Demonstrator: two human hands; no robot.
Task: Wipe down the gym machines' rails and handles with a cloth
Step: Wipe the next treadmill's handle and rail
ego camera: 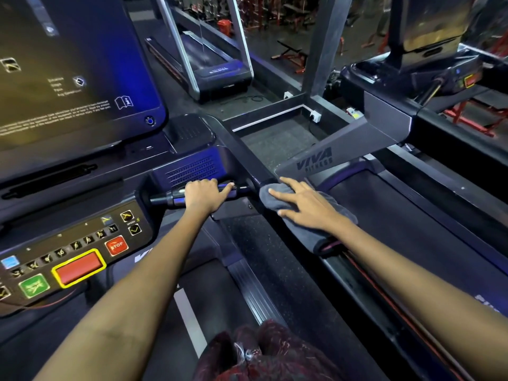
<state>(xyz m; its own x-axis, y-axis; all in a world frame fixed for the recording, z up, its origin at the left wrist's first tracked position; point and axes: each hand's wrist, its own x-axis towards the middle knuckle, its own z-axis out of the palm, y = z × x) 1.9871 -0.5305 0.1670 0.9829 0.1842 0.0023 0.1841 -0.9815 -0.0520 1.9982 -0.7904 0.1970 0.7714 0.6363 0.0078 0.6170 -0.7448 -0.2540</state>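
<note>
Gym floor, treadmill row — left hand [204, 195] grips the front handle [176, 198]; right hand [303, 204], fingers spread flat, presses a grey cloth [308, 229] onto the side rail [247, 158].

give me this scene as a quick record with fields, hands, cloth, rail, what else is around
left hand: grips the front handle bar of the treadmill
right hand: fingers spread, presses flat on the cloth
cloth: grey, folded, draped over the side rail
side rail: dark, runs back from the console
console: red stop button, green button, big red pad
neighbour: second treadmill marked VIVA to the right
</note>
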